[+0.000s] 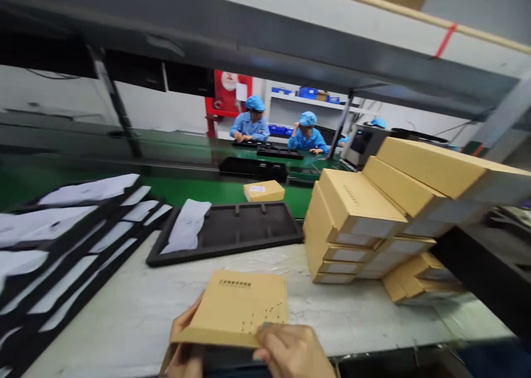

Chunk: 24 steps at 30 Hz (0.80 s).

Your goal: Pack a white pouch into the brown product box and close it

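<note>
Cardboard box (244, 303) in both my hands, above the counter (145, 289).
Left grip (185, 334) clamped on its left side, right grip (286, 347) pinching the near edge.

Factory packing bench, stacked cartons (359, 206), capped workers (252, 124)

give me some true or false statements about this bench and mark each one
1. The left hand and right hand both touch a printed cardboard box. True.
2. A small labelled box lies beyond the black tray. True.
3. White items fill the black tray. False: just one white item lies in it, at the left end.
4. The stacked boxes stand left of the black tray. False: they stand to its right.
</note>
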### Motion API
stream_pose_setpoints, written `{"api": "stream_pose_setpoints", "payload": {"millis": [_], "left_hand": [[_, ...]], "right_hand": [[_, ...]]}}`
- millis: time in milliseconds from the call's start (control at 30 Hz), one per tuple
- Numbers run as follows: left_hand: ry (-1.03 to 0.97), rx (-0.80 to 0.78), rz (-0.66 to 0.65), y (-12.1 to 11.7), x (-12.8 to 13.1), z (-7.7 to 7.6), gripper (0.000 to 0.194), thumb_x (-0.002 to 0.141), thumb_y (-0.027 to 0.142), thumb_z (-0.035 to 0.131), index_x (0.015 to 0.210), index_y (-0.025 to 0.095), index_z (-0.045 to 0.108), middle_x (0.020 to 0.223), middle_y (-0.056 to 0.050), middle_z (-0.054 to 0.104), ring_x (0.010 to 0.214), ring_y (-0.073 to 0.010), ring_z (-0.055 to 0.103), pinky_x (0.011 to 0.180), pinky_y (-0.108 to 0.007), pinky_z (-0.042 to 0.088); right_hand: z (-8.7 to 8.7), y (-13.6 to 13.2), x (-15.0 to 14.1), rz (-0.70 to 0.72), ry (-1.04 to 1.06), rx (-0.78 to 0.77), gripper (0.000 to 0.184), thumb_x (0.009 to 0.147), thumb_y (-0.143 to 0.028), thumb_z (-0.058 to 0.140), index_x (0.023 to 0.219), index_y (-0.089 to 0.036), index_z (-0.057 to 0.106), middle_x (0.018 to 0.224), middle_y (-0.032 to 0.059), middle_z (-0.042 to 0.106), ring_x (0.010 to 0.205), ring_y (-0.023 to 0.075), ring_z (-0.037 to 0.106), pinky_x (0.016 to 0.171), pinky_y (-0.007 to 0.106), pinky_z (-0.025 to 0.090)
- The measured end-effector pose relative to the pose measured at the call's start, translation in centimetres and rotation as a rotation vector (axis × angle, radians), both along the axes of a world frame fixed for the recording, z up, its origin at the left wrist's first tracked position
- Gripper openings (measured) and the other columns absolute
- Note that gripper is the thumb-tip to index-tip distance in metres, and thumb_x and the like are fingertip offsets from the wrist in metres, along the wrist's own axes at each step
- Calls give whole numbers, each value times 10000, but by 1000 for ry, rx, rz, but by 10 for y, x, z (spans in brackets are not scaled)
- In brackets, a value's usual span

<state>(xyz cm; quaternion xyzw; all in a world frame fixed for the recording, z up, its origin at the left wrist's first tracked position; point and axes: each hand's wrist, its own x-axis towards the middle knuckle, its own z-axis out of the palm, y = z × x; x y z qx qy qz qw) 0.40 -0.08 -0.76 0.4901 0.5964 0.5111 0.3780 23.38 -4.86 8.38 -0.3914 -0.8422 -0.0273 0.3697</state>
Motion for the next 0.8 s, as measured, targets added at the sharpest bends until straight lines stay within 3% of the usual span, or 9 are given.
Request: {"api": "stream_pose_setpoints", "payload": {"millis": [167, 233, 300, 400, 500, 567, 633, 700, 800], "left_hand": [[-360, 78, 182, -4, 28, -16, 490, 857, 447, 645, 1288, 275, 488, 1436, -90, 535, 1362, -342, 466, 1174, -548, 331], [-352, 154, 159, -16, 36, -16, 440, 880, 396, 632, 1275, 284, 474, 1474, -86, 499, 1375, -324, 452, 1151, -519, 368], [-222, 233, 135, -28, 38, -14, 354, 908, 383, 590, 1238, 280, 513, 1478, -87, 487, 1381, -320, 440, 1149, -523, 361], [123, 296, -6, -26, 26, -9, 292, 941, 409, 516, 1160, 290, 668, 1531, -76, 411, 1352, -341, 447, 1162, -573, 300], [226, 192, -257, 7, 1, 5, 373, 961, 468, 485, 1264, 349, 668, 1594, -32, 331, 1421, -344, 357, 1137, -535, 352], [124, 106, -425, 35, -13, 18, 482, 962, 498, 499, 1423, 360, 526, 1545, -46, 417, 1433, -312, 352, 1115, -453, 399], [-24, 59, -485, 59, -18, 30, 631, 973, 521, 483, 1550, 337, 306, 1279, -74, 624, 1220, -258, 559, 995, -365, 485], [-145, 39, -426, 74, -14, 36, 726, 986, 531, 459, 1592, 302, 133, 883, -11, 637, 833, -186, 622, 798, -289, 514], [-198, 33, -328, 81, 2, 36, 765, 969, 539, 503, 1592, 296, 132, 730, 42, 519, 662, -152, 536, 690, -253, 485]], "right_hand": [[67, 31, 23, -132, 40, 18, 210, 1062, -251, 448, 1060, -187, 648, 912, 40, 740, 786, 147, 711, 744, 219, 540], [80, 68, 31, -273, -46, 61, 178, 1044, -268, 503, 1026, -213, 672, 988, 35, 741, 882, 180, 700, 872, 292, 529], [78, 109, 34, -418, -200, 68, 212, 1042, -240, 491, 1175, -210, 652, 1184, 76, 702, 1099, 255, 646, 1075, 465, 431], [61, 137, 31, -517, -373, 37, 518, 1004, -161, 498, 1509, -183, 388, 1575, 141, 353, 1445, 354, 327, 1172, 617, 258], [40, 110, 18, -419, -424, 113, 642, 1004, -309, 531, 1574, -201, 255, 1646, 110, 163, 1498, 351, 200, 1191, 581, 243], [23, 74, 10, -270, -462, 221, 592, 1017, -433, 485, 1550, -226, 328, 1627, 77, 248, 1469, 348, 278, 1177, 541, 283], [0, 44, 5, -93, -471, 279, 522, 1042, -467, 395, 1467, -173, 467, 1483, 100, 502, 1314, 310, 508, 1082, 455, 420], [-27, 28, 2, 8, -355, 290, 448, 1075, -384, 327, 1304, -113, 601, 1103, 89, 734, 944, 215, 694, 823, 329, 539], [-57, 26, 2, 61, -80, 229, 327, 1078, -260, 368, 1108, -146, 674, 733, 6, 716, 591, 139, 646, 538, 257, 478]]}}
